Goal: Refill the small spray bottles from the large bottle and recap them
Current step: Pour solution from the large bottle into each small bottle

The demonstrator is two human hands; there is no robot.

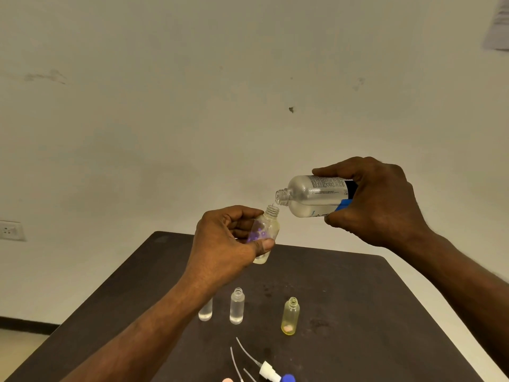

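Note:
My right hand (377,199) grips the large clear bottle (311,195), tipped almost level with its open mouth pointing left and down. Just under that mouth is the open neck of a small clear bottle with purple marks (268,230), held upright and slightly tilted in my left hand (228,241). Both are raised above the dark table (358,312). On the table stand three uncapped small bottles: a clear one (237,306), another clear one (205,311) partly behind my left forearm, and a yellowish one (290,315).
Spray caps with thin dip tubes lie at the table's near edge: a white one (268,370), a blue one (287,378) and a pinkish one (227,379). A plain wall stands behind, with a power socket (11,230) at the left.

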